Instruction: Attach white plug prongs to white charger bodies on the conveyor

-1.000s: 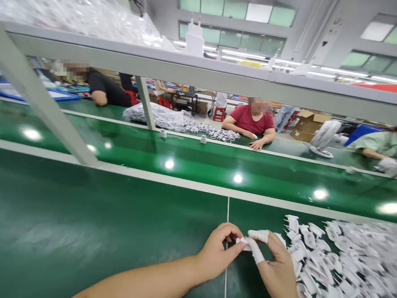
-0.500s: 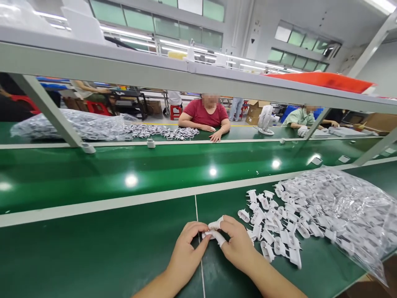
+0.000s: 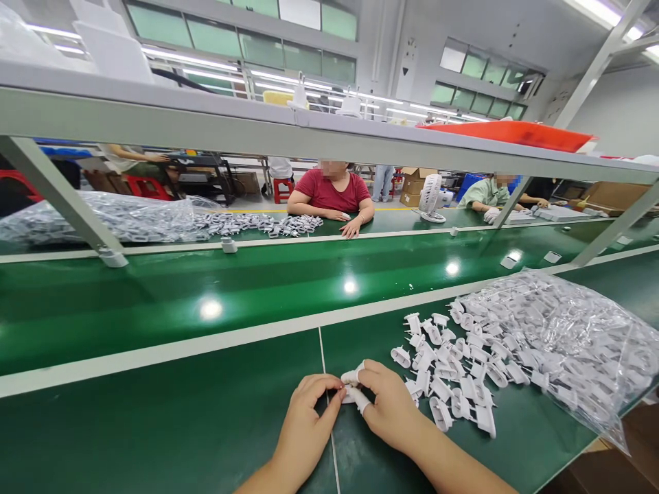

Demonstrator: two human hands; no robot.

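Between my two hands is a small white plastic plug piece (image 3: 349, 396), mostly covered by fingers. My left hand (image 3: 310, 415) pinches its left side with thumb and forefinger. From the other side my right hand (image 3: 388, 405), wearing white finger cots on thumb and forefinger, grips the same piece. Just right of my right hand lies a loose heap of white plug pieces (image 3: 441, 414) with thin metal pins. Behind them a clear plastic bag (image 3: 571, 329) spills more of the same pieces onto the green table (image 3: 180, 425).
A green conveyor belt (image 3: 278, 285) runs across beyond a pale rail (image 3: 169, 350). Overhead crosses a shelf (image 3: 247, 130) with a red tray (image 3: 515, 134). Opposite sits a co-worker in a red shirt (image 3: 334, 195), near another plug pile (image 3: 247, 225) and a white fan (image 3: 431, 199).
The camera view has shifted slightly, so the background sits further left. Both hands stay together on the plug piece, with only small finger movements.
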